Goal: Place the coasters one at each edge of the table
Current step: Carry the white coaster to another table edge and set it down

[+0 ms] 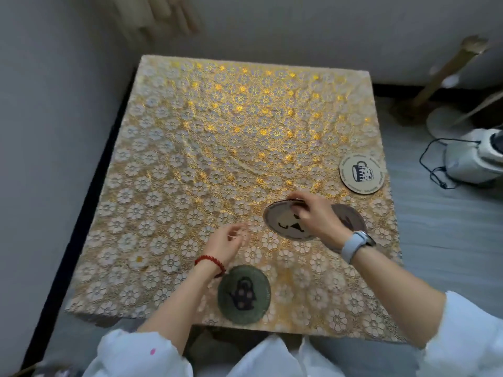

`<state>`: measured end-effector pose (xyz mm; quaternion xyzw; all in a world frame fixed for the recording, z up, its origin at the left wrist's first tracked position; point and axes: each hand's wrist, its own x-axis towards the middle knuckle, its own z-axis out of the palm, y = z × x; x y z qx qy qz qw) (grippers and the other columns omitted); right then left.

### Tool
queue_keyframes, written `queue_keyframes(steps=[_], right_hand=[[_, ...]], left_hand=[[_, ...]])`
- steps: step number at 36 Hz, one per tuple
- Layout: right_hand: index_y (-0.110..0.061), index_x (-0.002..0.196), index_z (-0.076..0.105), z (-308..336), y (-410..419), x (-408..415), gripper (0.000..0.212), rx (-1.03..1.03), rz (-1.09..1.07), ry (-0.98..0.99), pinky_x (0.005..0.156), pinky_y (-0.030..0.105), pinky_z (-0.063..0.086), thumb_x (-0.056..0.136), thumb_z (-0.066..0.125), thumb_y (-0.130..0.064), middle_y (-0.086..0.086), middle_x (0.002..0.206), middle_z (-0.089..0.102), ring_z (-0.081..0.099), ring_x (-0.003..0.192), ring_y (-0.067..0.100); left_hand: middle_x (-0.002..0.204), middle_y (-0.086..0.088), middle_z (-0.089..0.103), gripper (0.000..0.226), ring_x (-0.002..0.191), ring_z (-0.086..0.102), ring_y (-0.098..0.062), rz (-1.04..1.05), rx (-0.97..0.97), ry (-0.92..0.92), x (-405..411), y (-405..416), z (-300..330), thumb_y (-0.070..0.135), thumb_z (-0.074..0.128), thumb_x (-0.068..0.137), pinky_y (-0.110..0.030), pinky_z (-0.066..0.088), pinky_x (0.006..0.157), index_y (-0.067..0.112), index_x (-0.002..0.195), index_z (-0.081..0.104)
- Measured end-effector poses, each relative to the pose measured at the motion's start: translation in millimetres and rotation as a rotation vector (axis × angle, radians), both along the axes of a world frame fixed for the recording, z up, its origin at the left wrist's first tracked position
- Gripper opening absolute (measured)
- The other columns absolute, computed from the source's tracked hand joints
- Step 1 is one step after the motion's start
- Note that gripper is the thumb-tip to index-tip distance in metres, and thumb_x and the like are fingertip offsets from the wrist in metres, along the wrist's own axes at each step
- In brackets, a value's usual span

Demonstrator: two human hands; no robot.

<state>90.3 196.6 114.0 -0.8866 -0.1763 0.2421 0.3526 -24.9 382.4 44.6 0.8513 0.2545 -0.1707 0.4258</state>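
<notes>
Floral table [190, 159] with four coasters [243, 295], right hand [313, 216] pinching one, left hand [226, 243] loosely empty.

A white appliance [475, 156] with a black cord [432, 164] sits on the grey floor [446, 227] at right; behind it a round white stand base [442, 122]; a wooden pole [446, 69] leans against the pale wall [299, 28].

Right hand [313, 216] – (perhaps pinching) coaster [285, 224]

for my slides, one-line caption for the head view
Right hand lifts a grey coaster; green coaster sits at the near table edge.
</notes>
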Motion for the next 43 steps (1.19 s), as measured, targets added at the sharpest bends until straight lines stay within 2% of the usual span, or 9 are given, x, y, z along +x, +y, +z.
queue_keyframes(steps=[9,15,19,23,27,30,34,38,43], right_hand=[[-0.018,0.107,0.056,16,145,-91,0.025,0.048,0.353,0.020,0.086,0.036,0.053,0.083,0.059,-0.012,0.004,0.109,0.064,0.059,0.099,0.018],[-0.023,0.112,0.051,7,284,-194,0.030,0.168,0.321,0.088,0.086,0.029,0.051,0.083,0.060,-0.018,0.004,0.109,0.062,0.059,0.098,0.015],[-0.017,0.121,0.043,-3,364,-246,0.042,0.263,0.176,0.250,0.084,0.031,0.053,0.083,0.060,-0.022,0.004,0.107,0.058,0.057,0.094,0.015],[-0.014,0.131,0.033,-14,426,-278,0.058,0.194,0.135,0.512,0.089,0.034,0.048,0.083,0.061,-0.026,0.008,0.116,0.055,0.055,0.100,0.019],[-0.010,0.122,0.046,-22,478,-294,0.039,0.225,0.076,0.800,0.080,0.036,0.050,0.086,0.057,-0.022,0.006,0.095,0.061,0.062,0.082,0.019],[-0.011,0.107,0.055,-28,512,-292,0.021,0.273,0.083,0.806,0.069,0.028,0.051,0.086,0.055,-0.017,0.004,0.087,0.063,0.062,0.072,0.014],[-0.020,0.083,0.054,-34,552,-274,0.014,0.307,-0.012,0.682,0.054,0.021,0.054,0.085,0.052,-0.006,0.004,0.075,0.063,0.061,0.058,0.010],[-0.016,0.095,0.051,-33,585,-233,0.016,0.293,-0.059,0.479,0.050,0.020,0.053,0.086,0.043,-0.004,0.006,0.078,0.062,0.059,0.062,0.015],[-0.014,0.099,0.054,-26,606,-159,0.020,0.264,-0.194,0.283,0.071,0.051,0.052,0.086,0.041,-0.005,0.018,0.094,0.065,0.060,0.081,0.036]], left_hand=[[0.125,0.001,0.048,0.067,0.113,0.048,-0.015,0.124,-0.131,-0.135,-93,108,38,0.038,0.070,0.072,-0.038,0.046,0.097,0.029,0.131,0.039],[0.094,0.007,0.067,0.033,0.093,0.062,-0.012,0.198,-0.121,-0.171,-196,233,47,0.015,0.064,0.077,-0.012,0.047,0.071,0.027,0.108,0.064],[0.091,-0.002,0.066,0.021,0.088,0.062,-0.017,0.460,-0.163,-0.185,-262,313,53,0.012,0.063,0.081,-0.027,0.050,0.078,0.013,0.102,0.065],[0.080,0.003,0.066,0.013,0.068,0.059,-0.004,0.701,-0.232,-0.239,-306,373,58,0.014,0.061,0.084,-0.012,0.051,0.057,0.010,0.096,0.064],[0.093,-0.005,0.067,0.009,0.085,0.062,-0.020,1.049,-0.676,-0.236,-319,416,52,0.013,0.059,0.085,-0.038,0.051,0.077,0.021,0.089,0.062],[0.099,-0.008,0.066,0.016,0.092,0.061,-0.024,1.171,-0.876,-0.255,-311,444,44,0.009,0.057,0.085,-0.036,0.052,0.068,0.018,0.097,0.061],[0.092,-0.005,0.064,0.027,0.085,0.060,-0.020,1.074,-0.806,-0.122,-285,485,38,0.011,0.058,0.084,-0.031,0.049,0.064,0.011,0.111,0.055],[0.101,-0.001,0.056,0.044,0.083,0.053,-0.014,0.791,-0.510,0.048,-238,538,36,0.022,0.060,0.084,-0.026,0.044,0.068,0.012,0.123,0.043],[0.128,-0.019,0.050,0.050,0.109,0.051,-0.027,0.516,-0.205,0.119,-155,606,42,0.015,0.060,0.084,-0.030,0.039,0.093,0.007,0.129,0.040]])
